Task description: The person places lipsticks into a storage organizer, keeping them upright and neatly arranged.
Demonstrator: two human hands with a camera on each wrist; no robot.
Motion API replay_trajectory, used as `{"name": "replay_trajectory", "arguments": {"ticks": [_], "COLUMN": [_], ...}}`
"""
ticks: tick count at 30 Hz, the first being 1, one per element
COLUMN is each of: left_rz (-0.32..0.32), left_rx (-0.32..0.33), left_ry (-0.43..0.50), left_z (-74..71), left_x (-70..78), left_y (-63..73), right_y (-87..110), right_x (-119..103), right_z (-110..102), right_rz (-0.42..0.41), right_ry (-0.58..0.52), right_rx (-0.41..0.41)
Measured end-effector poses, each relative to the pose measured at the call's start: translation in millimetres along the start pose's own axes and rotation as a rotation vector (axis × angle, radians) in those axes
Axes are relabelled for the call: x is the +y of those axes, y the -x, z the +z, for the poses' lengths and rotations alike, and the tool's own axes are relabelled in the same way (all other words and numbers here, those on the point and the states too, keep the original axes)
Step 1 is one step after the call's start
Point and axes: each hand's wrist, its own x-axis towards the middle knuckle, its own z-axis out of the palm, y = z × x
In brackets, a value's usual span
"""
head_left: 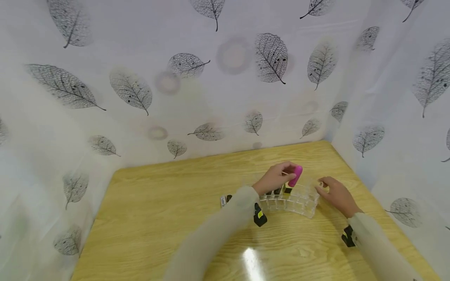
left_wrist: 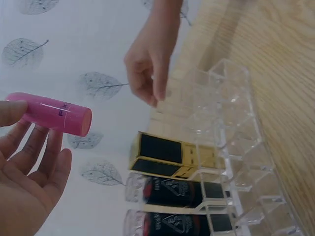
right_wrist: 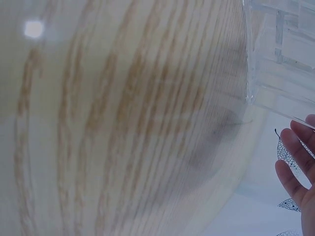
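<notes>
My left hand (head_left: 275,177) holds a pink lipstick tube (head_left: 296,175) between thumb and fingers, tilted above a clear lipstick organizer (head_left: 299,210). In the left wrist view the tube lies nearly level, its round end facing the organizer. Below it, a black-and-gold lipstick (left_wrist: 160,150) and black lipsticks with clear caps (left_wrist: 170,191) stand side by side in the slots. My right hand (head_left: 337,195) is at the organizer's right end, thumb and fingers pinching its upper edge. The right wrist view has its fingertips (right_wrist: 294,140) right at the clear plastic.
On the wooden table (head_left: 168,210), small dark and silver items (head_left: 223,201) lie left of the organizer, partly behind my left sleeve. The organizer's front row and right-hand slots hold nothing. A white leaf-print curtain (head_left: 211,93) borders the table at the back and sides.
</notes>
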Motion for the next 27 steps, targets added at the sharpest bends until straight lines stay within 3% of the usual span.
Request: {"name": "replay_trajectory", "arguments": {"ticks": [10,14,20,27], "left_rz": [-0.018,-0.015,0.006,-0.035], "left_rx": [-0.042,-0.057,-0.095,-0.117], "left_ry": [-0.07,-0.137,-0.314,-0.346], "left_z": [22.4,27.1,31.6,37.4], "left_x": [-13.1,-16.5,-21.8,-27.7], "left_y": [-21.1,-27.0,-32.3,-32.9], "right_y": [-1.4,-1.6,-1.7,-1.7], "right_x": [-1.0,-1.2,-0.7,-0.7], "right_z": [-1.0,-1.9,-2.4,-2.5], "right_rz": [-0.003,0.006,0.009,0.009], "right_ry": [0.0,-0.003,-0.001,0.006], "right_rx": [-0.006,-0.012,-0.016,-0.014]}}
